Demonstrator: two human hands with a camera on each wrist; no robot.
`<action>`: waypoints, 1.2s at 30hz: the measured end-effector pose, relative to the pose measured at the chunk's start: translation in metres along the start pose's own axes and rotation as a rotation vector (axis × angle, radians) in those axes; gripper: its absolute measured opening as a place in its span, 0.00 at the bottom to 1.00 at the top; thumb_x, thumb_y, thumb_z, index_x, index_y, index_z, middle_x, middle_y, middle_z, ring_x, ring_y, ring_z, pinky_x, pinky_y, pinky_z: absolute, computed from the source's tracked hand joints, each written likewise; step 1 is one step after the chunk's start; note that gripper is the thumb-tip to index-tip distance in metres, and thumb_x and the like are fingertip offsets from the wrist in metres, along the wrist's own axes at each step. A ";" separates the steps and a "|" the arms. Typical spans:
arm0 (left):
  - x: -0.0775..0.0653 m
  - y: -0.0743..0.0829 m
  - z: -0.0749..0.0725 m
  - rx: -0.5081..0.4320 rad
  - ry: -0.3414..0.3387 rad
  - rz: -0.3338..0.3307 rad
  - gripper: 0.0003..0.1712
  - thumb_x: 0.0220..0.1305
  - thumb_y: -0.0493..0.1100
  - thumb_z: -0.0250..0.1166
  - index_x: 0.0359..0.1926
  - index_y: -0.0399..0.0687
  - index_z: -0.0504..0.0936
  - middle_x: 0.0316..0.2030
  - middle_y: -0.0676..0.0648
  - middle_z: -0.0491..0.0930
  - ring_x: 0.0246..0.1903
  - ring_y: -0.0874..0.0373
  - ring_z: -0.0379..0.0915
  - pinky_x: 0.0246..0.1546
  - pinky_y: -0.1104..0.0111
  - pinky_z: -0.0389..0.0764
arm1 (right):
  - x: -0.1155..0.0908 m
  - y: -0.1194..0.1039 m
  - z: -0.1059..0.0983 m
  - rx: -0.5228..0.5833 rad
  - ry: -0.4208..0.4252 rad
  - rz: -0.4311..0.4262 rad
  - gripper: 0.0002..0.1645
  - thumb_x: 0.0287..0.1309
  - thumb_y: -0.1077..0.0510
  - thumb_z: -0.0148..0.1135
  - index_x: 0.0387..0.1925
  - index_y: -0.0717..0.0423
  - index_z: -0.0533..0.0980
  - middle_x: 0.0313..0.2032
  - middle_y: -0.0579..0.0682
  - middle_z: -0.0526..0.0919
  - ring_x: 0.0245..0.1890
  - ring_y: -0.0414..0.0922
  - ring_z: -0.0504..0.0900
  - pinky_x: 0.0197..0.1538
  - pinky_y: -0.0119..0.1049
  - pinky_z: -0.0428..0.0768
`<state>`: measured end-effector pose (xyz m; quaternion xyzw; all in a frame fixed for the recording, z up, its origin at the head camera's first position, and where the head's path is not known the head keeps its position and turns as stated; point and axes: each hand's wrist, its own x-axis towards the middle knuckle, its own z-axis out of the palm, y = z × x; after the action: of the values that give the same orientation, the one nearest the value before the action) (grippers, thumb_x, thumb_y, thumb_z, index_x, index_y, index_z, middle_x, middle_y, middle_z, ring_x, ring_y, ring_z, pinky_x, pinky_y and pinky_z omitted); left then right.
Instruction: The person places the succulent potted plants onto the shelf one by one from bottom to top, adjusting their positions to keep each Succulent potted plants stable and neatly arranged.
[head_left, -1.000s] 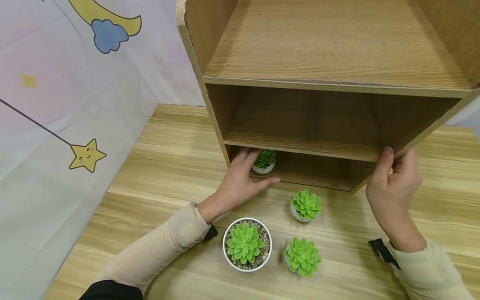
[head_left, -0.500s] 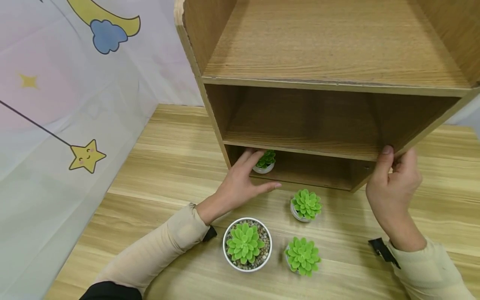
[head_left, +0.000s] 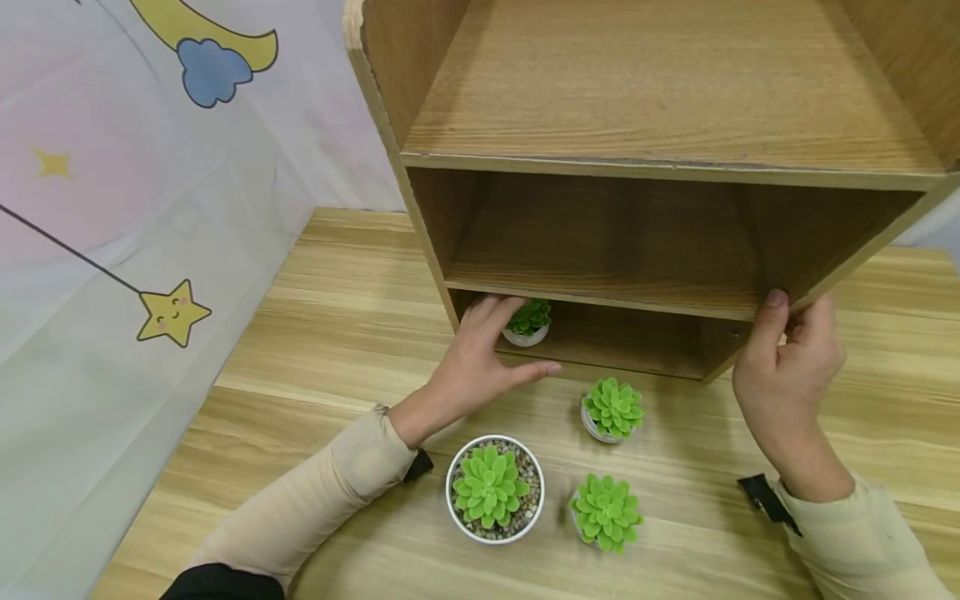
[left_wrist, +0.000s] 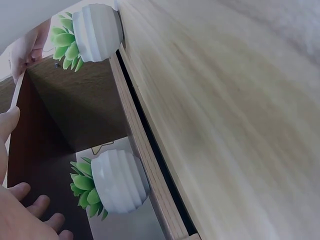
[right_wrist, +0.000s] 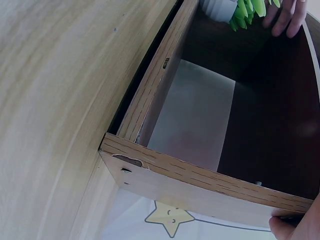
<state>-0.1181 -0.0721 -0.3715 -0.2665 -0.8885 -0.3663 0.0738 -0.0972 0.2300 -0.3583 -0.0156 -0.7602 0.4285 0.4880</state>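
A small potted succulent [head_left: 528,321] with a white pot stands at the left of the bottom compartment in the wooden shelf unit [head_left: 675,169]. Beside it, my left hand [head_left: 474,360] reaches into the opening, fingers extended and thumb spread out in front. In the left wrist view a gap separates the fingers [left_wrist: 37,205] from the ribbed white pot [left_wrist: 120,180]. My right hand [head_left: 793,367] grips the unit's right side panel, its thumb on the front edge near the middle board and the other fingers partly hidden behind the panel.
Two small succulents, one nearer the shelf [head_left: 613,408] and one farther forward [head_left: 606,512], stand on the wood-grain table [head_left: 300,350]. A larger succulent in a round white pot with pebbles [head_left: 491,492] is left of them. A printed curtain [head_left: 225,208] hangs at left.
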 end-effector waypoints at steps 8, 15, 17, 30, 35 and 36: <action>-0.001 -0.002 0.000 -0.038 -0.014 0.122 0.50 0.50 0.58 0.77 0.70 0.49 0.66 0.63 0.47 0.67 0.62 0.55 0.61 0.61 0.58 0.67 | 0.000 -0.005 0.001 0.012 -0.008 0.014 0.17 0.68 0.63 0.51 0.39 0.81 0.72 0.25 0.34 0.69 0.25 0.32 0.67 0.31 0.23 0.62; 0.001 -0.005 0.001 -0.093 -0.007 0.247 0.50 0.49 0.55 0.79 0.70 0.50 0.66 0.62 0.47 0.68 0.61 0.57 0.62 0.61 0.61 0.68 | 0.000 -0.003 0.000 0.008 -0.006 0.013 0.17 0.68 0.62 0.51 0.39 0.80 0.72 0.25 0.35 0.70 0.25 0.32 0.68 0.31 0.23 0.62; 0.001 -0.005 0.001 -0.105 -0.009 0.271 0.51 0.48 0.54 0.80 0.70 0.49 0.66 0.61 0.46 0.68 0.61 0.56 0.63 0.61 0.62 0.68 | 0.000 -0.001 0.000 0.006 -0.005 0.009 0.18 0.69 0.61 0.52 0.39 0.79 0.73 0.25 0.35 0.70 0.25 0.33 0.68 0.31 0.23 0.63; 0.001 -0.005 0.000 -0.150 -0.093 0.262 0.53 0.49 0.54 0.79 0.73 0.50 0.62 0.63 0.46 0.67 0.61 0.53 0.66 0.61 0.61 0.69 | 0.001 -0.005 0.002 0.000 0.001 0.020 0.18 0.68 0.62 0.51 0.39 0.80 0.72 0.26 0.33 0.70 0.26 0.32 0.69 0.32 0.22 0.63; 0.002 -0.004 0.001 -0.178 -0.129 0.295 0.53 0.49 0.53 0.79 0.72 0.49 0.62 0.66 0.47 0.65 0.64 0.56 0.62 0.63 0.62 0.66 | 0.000 -0.008 0.002 0.014 -0.003 0.035 0.17 0.68 0.63 0.50 0.40 0.81 0.72 0.27 0.32 0.72 0.27 0.31 0.71 0.34 0.22 0.65; 0.001 -0.005 0.002 -0.185 -0.140 0.300 0.53 0.48 0.53 0.80 0.72 0.48 0.62 0.67 0.47 0.64 0.64 0.56 0.62 0.63 0.62 0.66 | 0.000 -0.008 0.002 0.013 -0.005 0.036 0.17 0.68 0.63 0.50 0.41 0.81 0.72 0.27 0.32 0.72 0.27 0.31 0.71 0.34 0.22 0.65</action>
<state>-0.1216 -0.0731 -0.3749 -0.4265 -0.8042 -0.4120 0.0410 -0.0954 0.2237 -0.3534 -0.0250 -0.7583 0.4420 0.4785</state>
